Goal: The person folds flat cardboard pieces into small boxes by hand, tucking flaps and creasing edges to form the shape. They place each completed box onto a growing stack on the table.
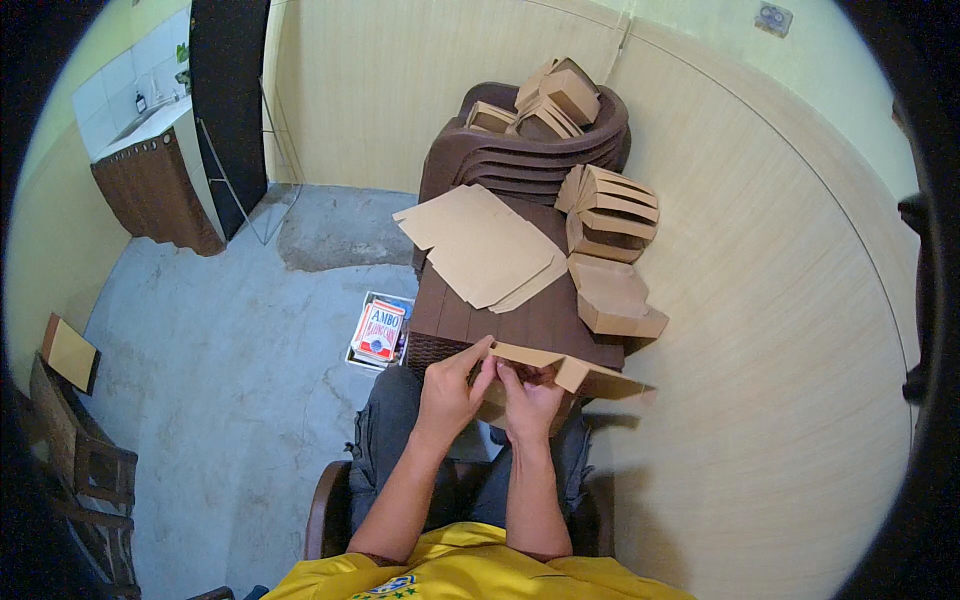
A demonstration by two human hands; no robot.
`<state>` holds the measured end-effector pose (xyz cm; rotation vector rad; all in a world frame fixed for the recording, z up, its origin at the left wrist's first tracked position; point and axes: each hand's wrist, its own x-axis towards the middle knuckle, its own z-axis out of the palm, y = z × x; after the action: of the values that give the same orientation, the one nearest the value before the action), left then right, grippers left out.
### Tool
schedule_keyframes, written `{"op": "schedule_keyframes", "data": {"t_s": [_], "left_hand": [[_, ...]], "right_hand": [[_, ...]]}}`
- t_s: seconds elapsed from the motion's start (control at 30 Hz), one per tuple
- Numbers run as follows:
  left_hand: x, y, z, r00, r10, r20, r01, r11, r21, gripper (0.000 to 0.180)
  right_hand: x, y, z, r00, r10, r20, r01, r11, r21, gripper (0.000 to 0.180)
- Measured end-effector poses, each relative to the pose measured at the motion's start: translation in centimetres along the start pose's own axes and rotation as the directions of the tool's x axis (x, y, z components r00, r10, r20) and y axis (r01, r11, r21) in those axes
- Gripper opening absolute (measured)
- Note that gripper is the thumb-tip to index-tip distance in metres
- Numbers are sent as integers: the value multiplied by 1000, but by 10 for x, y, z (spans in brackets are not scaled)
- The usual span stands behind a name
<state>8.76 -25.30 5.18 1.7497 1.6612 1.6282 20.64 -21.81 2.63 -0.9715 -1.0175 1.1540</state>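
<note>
Above my lap I hold a partly folded brown cardboard box (530, 355), its right flap sticking out over the near edge of the table. My left hand (455, 388) pinches the box's left corner between thumb and fingers. Close beside it, my right hand (530, 398) grips the near side, with some fingers hidden behind the cardboard. Flat cardboard sheets (490, 245) lie stacked and slightly fanned on the brown table (450, 315) ahead of my hands.
Folded boxes, one open (615, 295) and several nested (610, 210), line the table's right side. More boxes (560, 95) rest on stacked brown chairs (520, 150) behind. A white bin (355, 350) with packages stands on the floor at left. A wood-panelled wall (760, 300) rises at right.
</note>
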Motion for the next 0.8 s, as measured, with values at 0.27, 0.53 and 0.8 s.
{"op": "schedule_keyframes", "data": {"t_s": [0.27, 0.53, 0.8], "left_hand": [[-9, -4, 11, 995, 56, -80, -51, 997, 61, 40], [-12, -3, 12, 985, 74, -157, -84, 995, -60, 38], [2, -42, -4, 846, -455, -277, 399, 886, -236, 15]], "right_hand": [[-2, 56, -18, 908, -390, 156, 395, 667, -632, 29], [-2, 42, -31, 971, 7, 238, 179, 638, -749, 48], [-22, -54, -4, 866, -477, 153, 480, 706, -521, 17]]}}
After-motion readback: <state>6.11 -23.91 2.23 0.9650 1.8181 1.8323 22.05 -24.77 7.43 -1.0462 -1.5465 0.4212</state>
